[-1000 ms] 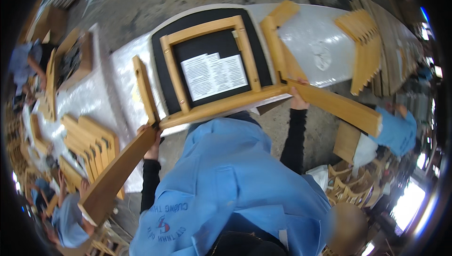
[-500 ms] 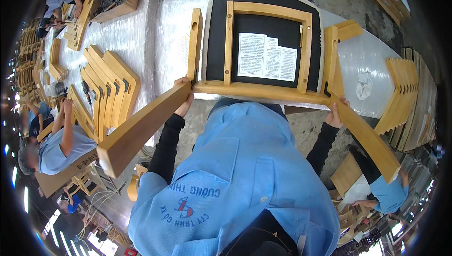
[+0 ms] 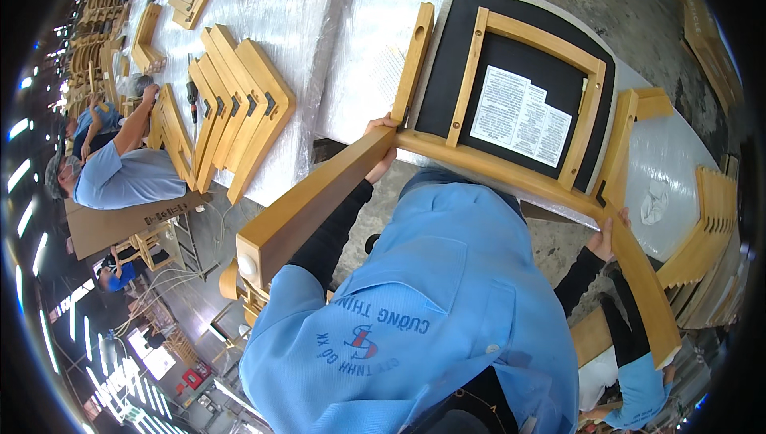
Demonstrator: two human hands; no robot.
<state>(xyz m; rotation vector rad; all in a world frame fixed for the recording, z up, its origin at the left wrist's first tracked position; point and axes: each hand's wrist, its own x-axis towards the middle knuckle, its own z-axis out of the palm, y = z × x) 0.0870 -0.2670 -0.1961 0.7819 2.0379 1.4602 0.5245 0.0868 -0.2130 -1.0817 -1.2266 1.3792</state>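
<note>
An upside-down chair seat point(image 3: 435, 87) lies before me, its black underside carrying a light wooden frame point(image 3: 550, 43) and white paper labels point(image 3: 523, 119). On its left side an L-shaped wooden leg piece point(image 3: 311, 207) points toward me, a white round foot on its end. My left hand point(image 3: 381, 164) is closed round this leg near its corner joint. A matching leg piece point(image 3: 645, 290) slants down on the right. Near that joint, my right hand point(image 3: 604, 240) grips the leg, thumb on the near side. A black metal bracket point(image 3: 601, 195) shows at the right corner.
Several angled wooden leg pieces point(image 3: 247, 107) with black brackets lie at left on the plastic-wrapped table point(image 3: 319, 75), near a power drill point(image 3: 192, 91). Another stack point(image 3: 702, 226) stands at right beside a crumpled white wad point(image 3: 654, 203). A co-worker point(image 3: 132, 167) works at the left.
My view has turned, so the chair and table appear tilted and shifted rightward. Both hands keep their places on the legs. The left co-worker's raised arm has shifted.
</note>
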